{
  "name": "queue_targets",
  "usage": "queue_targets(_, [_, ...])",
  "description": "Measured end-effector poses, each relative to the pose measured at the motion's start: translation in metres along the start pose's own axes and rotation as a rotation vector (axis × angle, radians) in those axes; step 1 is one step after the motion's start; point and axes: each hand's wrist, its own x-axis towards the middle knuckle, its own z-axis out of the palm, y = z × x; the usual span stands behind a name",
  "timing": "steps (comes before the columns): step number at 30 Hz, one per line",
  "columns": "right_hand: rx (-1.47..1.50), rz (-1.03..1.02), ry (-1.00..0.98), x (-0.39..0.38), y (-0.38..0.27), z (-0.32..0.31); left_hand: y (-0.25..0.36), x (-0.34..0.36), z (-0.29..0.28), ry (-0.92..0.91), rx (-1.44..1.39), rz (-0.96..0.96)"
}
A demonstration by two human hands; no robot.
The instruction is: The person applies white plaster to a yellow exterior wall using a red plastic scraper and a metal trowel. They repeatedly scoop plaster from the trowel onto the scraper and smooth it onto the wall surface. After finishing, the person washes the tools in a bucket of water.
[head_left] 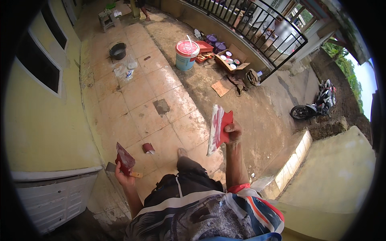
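Right hand (233, 132)'s got the red spreader (220, 130), probably light, kinda stiff; grab the red side. Left hand (124, 179)'s holding a scraper (137, 174) plus maroon piece (126, 158).

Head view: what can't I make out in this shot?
- Scraper: its middle, head view, covered by the dark red piece and left hand.
- Right hand: fingertips, head view, behind the red spreader.
- Co-worker at the top: most of the body, head view, cut off by the upper edge.
- Small tins: contents, head view, too small to tell.
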Motion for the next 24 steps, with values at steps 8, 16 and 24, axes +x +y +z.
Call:
queue_targets(8, [-0.389, -0.344, -0.163, 0.222, -0.102, 0.015, 0.044, 0.085, 0.067, 0.121, -0.076, 0.147])
queue_targets(16, [-0.589, 0.312, 0.190, 0.415, 0.150, -0.009, 0.069, 0.276, 0.145, 0.068, 0.033, 0.160])
queue_targets(24, [-0.566, 0.348, 0.187, 0.637, 0.272, 0.032, 0.199, 0.483, 0.252, 0.120, 0.505, 0.295])
